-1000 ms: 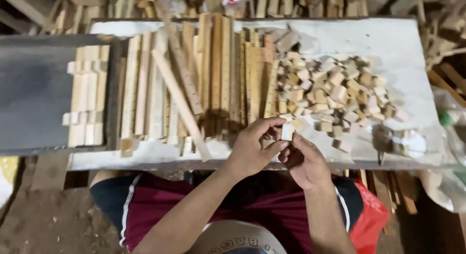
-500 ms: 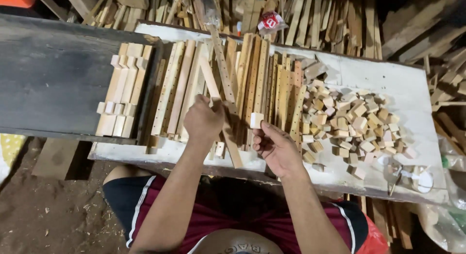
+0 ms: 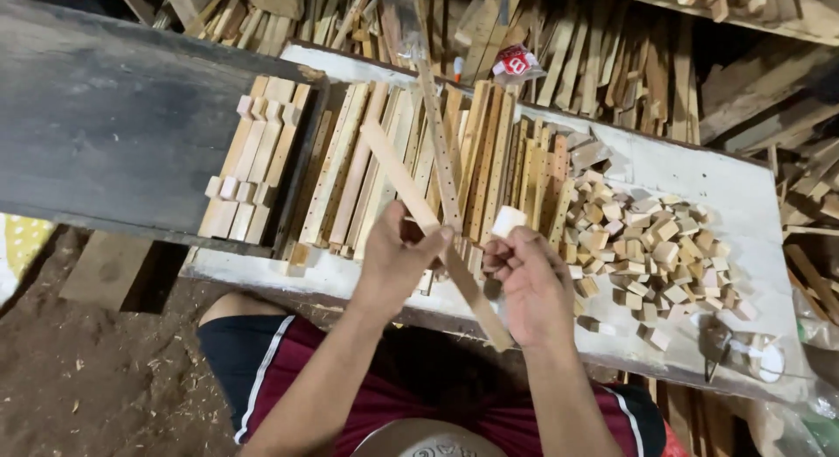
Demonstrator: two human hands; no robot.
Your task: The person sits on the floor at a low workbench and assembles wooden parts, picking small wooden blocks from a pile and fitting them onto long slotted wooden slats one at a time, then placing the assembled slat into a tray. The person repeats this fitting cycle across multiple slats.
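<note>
The white bench (image 3: 699,173) fills the frame's middle. Since a moment ago the left hand (image 3: 398,260) has closed on a long wooden slat (image 3: 419,217), lifting it (work underway); its long axis runs upper left to lower right. The right hand (image 3: 533,278) pinches a small block (image 3: 507,221) at centre.
</note>
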